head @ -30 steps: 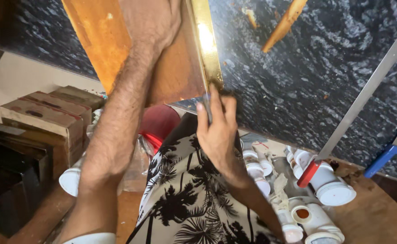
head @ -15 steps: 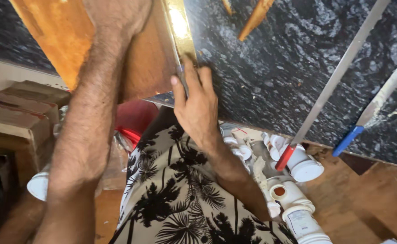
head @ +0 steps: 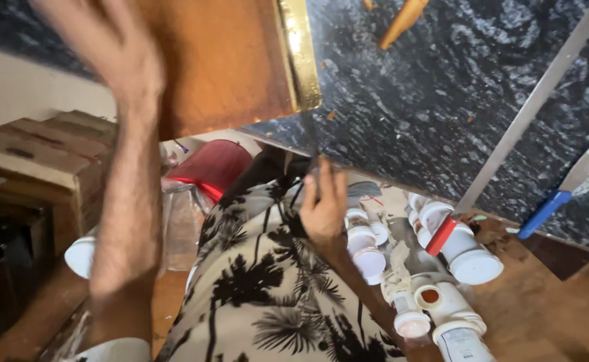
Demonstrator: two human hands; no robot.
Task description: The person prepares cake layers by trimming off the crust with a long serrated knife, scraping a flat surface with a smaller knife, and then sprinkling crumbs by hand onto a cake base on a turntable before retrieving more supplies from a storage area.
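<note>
The left hand (head: 116,60) is pressing open-palmed on the wooden board (head: 224,64) while the right hand (head: 322,208), its grip closed around a thin dark blade (head: 310,144) just below the board's brass edge (head: 299,53), should be working steadily along that edge.

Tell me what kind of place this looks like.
Probably a home workshop or storage corner: a cluster of white pipe fittings on a wooden floor, saws leaning against a dark marbled wall, and a worn wooden crate at the side.
</note>
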